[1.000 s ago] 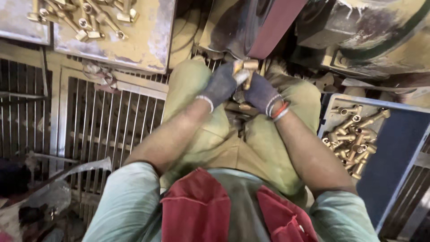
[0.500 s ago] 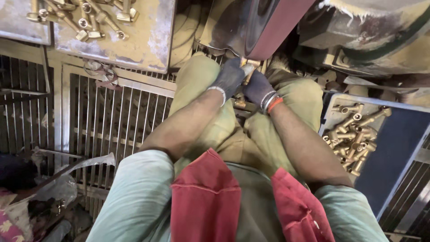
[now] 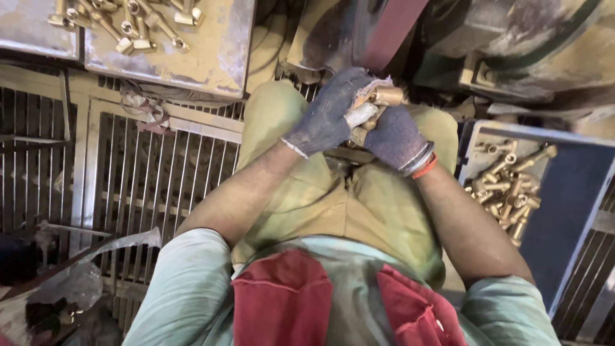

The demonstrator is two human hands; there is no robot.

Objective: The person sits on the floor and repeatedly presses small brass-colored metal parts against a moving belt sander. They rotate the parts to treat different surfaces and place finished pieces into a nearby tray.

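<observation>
Both my hands wear dark knit gloves and meet over my knees. My left hand point(image 3: 333, 109) and my right hand point(image 3: 392, 136) are closed together on a brass fitting point(image 3: 383, 97), held just below a dark red sanding belt point(image 3: 391, 29) of the machine in front of me. The fitting's end sticks out between the gloves. A red band circles my right wrist. I sit with olive trousers and a red apron in view.
A blue tray point(image 3: 570, 192) at right holds several brass fittings point(image 3: 509, 186). A worn metal tray point(image 3: 211, 51) at upper left carries several more fittings point(image 3: 128, 22). A metal floor grate point(image 3: 147, 179) lies left. Crumpled plastic point(image 3: 70, 282) sits at lower left.
My hands have stayed joined on the fitting and shifted slightly up toward the belt. My head has tilted, moving the view a little.
</observation>
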